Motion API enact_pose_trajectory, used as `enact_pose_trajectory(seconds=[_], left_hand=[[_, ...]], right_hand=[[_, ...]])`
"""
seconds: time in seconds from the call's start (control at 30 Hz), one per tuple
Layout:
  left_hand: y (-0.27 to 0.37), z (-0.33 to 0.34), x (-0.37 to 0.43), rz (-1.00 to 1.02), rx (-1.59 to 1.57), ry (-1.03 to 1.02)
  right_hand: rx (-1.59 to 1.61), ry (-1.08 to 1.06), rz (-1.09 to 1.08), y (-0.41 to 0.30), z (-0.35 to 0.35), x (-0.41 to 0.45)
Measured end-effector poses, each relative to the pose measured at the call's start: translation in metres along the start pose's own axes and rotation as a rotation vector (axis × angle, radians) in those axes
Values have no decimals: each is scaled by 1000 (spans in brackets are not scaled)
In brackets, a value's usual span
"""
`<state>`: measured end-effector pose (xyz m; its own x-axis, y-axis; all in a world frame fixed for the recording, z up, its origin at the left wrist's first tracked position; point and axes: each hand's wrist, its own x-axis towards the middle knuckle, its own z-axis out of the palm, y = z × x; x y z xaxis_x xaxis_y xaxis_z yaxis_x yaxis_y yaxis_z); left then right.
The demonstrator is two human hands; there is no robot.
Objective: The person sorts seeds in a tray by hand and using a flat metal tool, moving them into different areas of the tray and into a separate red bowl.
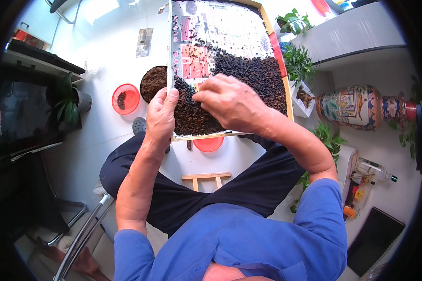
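Note:
A shallow wood-edged tray (288, 102) lined with printed paper stands before me. Dark, bead-like seeds (253, 70) cover its right and near parts, mixed with brown crumbly bits (197, 123) at the near left; scattered seeds lie over the paper's left side. My left hand (161, 114) grips the tray's left rim near the corner, thumb on top. Over the near middle of the tray is my right hand (232, 102), its fingers bent and bunched close to the seeds. Whether anything is between those fingertips cannot be seen.
Left of the tray stand a round container of brown material (153, 84) and a red plastic basket (126, 99) with a small brown heap. Another red basket (208, 144) shows below the near edge. Potted plants (297, 63) and a painted vase (358, 107) are at the right.

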<state>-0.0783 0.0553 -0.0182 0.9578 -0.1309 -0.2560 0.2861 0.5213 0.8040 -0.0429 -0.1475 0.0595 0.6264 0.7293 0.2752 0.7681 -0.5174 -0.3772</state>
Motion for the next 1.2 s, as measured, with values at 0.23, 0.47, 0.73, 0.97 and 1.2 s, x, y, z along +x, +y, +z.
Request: enact_pose_trajectory(seconds=[0.23, 0.47, 0.73, 0.97, 1.2], left_hand=[[-3, -5, 4, 26, 123, 18], [-4, -5, 5, 19, 100, -13], [-12, -11, 9, -34, 94, -12], [-9, -13, 7, -20, 96, 20], [-6, -12, 7, -29, 68, 1]], right_hand=[[-119, 169, 246, 75, -18, -10], [-185, 206, 291, 102, 0, 4], [-64, 47, 165, 48, 12, 6], [-166, 322, 343, 74, -49, -51], [-443, 256, 372, 116, -67, -86]])
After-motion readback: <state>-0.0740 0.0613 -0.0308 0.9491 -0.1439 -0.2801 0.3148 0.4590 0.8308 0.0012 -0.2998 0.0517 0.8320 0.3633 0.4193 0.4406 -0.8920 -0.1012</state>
